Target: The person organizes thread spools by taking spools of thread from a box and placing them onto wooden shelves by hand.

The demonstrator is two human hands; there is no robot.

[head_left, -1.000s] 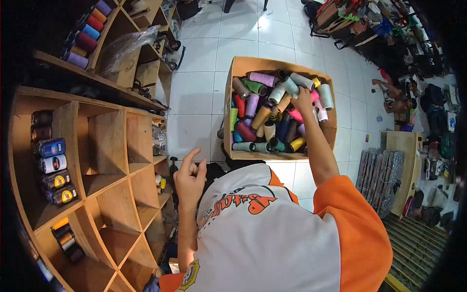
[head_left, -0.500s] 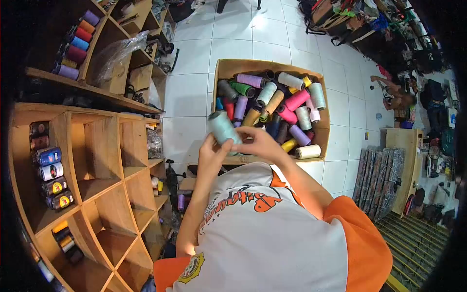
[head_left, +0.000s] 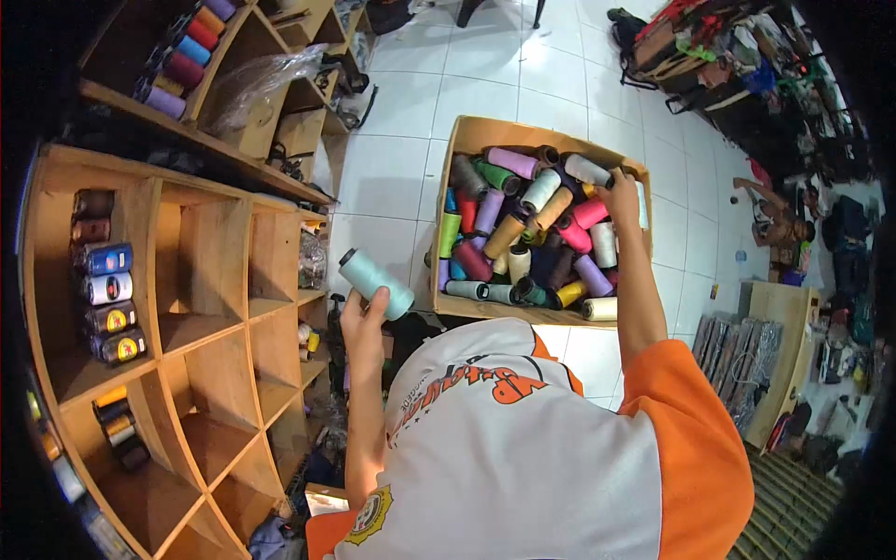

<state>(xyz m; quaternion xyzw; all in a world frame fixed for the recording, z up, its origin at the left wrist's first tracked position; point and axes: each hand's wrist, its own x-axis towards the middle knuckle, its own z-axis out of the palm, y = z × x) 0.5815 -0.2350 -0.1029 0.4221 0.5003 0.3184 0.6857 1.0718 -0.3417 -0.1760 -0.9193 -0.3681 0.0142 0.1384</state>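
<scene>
My left hand [head_left: 364, 322] is closed round a pale teal thread cone [head_left: 375, 282], held between the shelf and the box. Over at the box's upper right, my right hand [head_left: 618, 196] reaches in beside a grey cone [head_left: 587, 170] and a pale cone [head_left: 641, 204]; its fingertips are partly hidden, and what they grip cannot be made out. The cardboard box [head_left: 541, 315] holds several cones lying in a heap, among them a pink one [head_left: 590, 214], a purple one [head_left: 513, 162] and a cream one [head_left: 600, 309].
A wooden cubby shelf [head_left: 203, 350] stands on the left, with several cones in some compartments. Another shelf [head_left: 205, 145] is behind it. Wrapped bundles [head_left: 737, 359] lean against a wooden board [head_left: 784, 350] on the right. At the far right a person [head_left: 782, 224] is partly visible.
One second ago my left hand was empty. Both hands then met at the teal cone near the box's front left; now it is in my left hand, and my right hand is back in the box.
</scene>
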